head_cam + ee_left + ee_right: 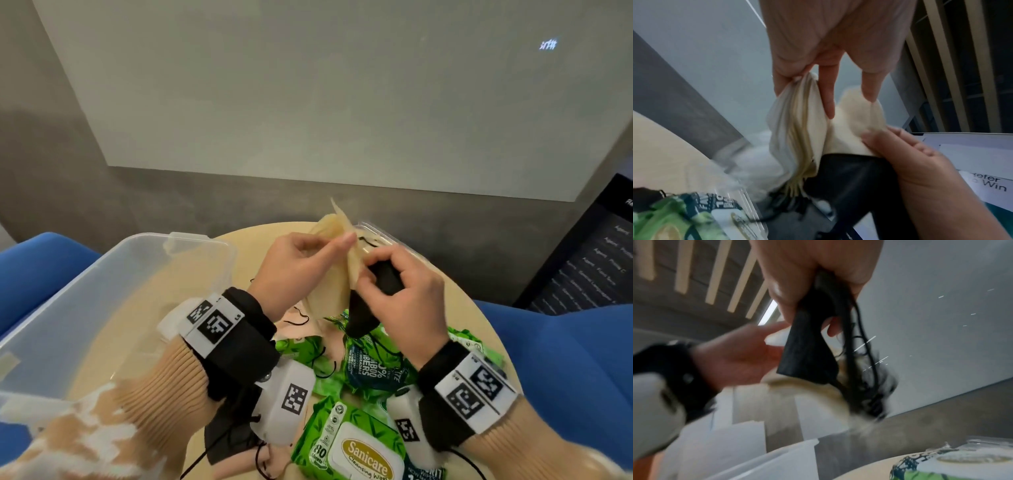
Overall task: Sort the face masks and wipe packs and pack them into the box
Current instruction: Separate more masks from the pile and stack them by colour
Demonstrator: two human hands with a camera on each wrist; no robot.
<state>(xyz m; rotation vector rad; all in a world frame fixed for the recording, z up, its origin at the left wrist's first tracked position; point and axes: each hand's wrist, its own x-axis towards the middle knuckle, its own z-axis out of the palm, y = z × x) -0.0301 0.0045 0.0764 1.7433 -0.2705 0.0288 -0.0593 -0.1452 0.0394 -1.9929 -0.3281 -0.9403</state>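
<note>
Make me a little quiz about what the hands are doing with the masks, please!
1. True or false: the left hand holds a stack of cream masks.
2. What colour are the masks in the right hand? A) green B) black C) blue
3. Fill in: the clear box stands on the person's ____ side of the round table, and the green wipe packs lie on the table nearer the person.

Key: 1 true. 2 B. 3 left.
</note>
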